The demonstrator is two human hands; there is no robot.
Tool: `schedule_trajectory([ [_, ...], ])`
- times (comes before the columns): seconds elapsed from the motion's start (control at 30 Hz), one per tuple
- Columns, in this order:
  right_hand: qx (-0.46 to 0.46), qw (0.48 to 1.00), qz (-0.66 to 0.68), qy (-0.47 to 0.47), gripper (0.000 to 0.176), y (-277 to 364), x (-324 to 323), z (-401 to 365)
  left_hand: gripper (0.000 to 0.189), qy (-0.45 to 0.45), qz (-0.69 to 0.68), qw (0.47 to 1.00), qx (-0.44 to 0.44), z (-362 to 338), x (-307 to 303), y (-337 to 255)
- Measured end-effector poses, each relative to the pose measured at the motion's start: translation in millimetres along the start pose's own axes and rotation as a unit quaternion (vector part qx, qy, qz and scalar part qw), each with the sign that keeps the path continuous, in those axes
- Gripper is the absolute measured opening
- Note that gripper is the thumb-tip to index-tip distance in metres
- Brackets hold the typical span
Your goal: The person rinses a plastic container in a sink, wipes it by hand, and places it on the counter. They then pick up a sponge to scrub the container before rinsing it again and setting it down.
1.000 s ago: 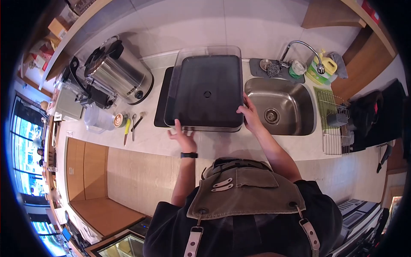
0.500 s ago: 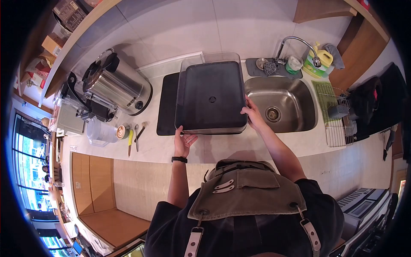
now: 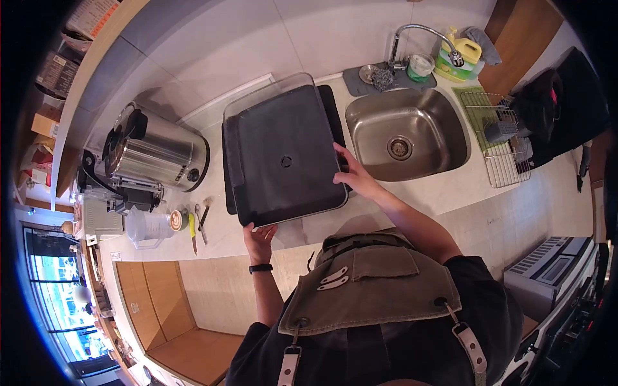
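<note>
A large dark rectangular tray [image 3: 283, 151] with a clear rim at its back is held tilted over a black mat [image 3: 330, 106] on the counter. My left hand [image 3: 259, 239] grips the tray's near left corner, its fingers partly under the edge. At the tray's right edge is my right hand [image 3: 354, 176], thumb on top and fingers along the side. A dark wristband shows on my left wrist.
A sink [image 3: 405, 135] with a curved faucet [image 3: 421, 29] lies to the right, then a wire rack [image 3: 499, 145]. On the left stand a steel urn [image 3: 161, 151], a clear pitcher [image 3: 145, 226], a latte cup [image 3: 177, 220] and a yellow-handled knife [image 3: 192, 225].
The tray has turned and shifted left, with both hands still on it. More of the black mat shows at its right side. The whole view has also turned a little.
</note>
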State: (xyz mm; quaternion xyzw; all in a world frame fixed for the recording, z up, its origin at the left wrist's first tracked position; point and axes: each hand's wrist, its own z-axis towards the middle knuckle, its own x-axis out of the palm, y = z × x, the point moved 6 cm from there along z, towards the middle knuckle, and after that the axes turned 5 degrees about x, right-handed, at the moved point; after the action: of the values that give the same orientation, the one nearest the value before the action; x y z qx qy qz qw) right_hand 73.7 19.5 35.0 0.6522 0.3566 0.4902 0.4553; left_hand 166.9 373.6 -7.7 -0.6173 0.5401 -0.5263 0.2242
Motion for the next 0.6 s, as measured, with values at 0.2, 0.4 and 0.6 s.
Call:
schedule_trajectory([
  [0.2,-0.068,0.992,0.051,-0.088,0.089,17,-32,-57,0.067,0.137,0.072,0.988,-0.018,-39,39,-14],
  [0.4,-0.034,0.966,0.079,-0.244,0.098,77,-72,-174,0.052,0.345,0.194,0.918,-0.042,22,79,-39],
  [0.6,-0.088,0.916,0.041,-0.389,0.098,109,-64,-290,0.034,0.335,0.524,0.745,0.241,131,224,-10],
])
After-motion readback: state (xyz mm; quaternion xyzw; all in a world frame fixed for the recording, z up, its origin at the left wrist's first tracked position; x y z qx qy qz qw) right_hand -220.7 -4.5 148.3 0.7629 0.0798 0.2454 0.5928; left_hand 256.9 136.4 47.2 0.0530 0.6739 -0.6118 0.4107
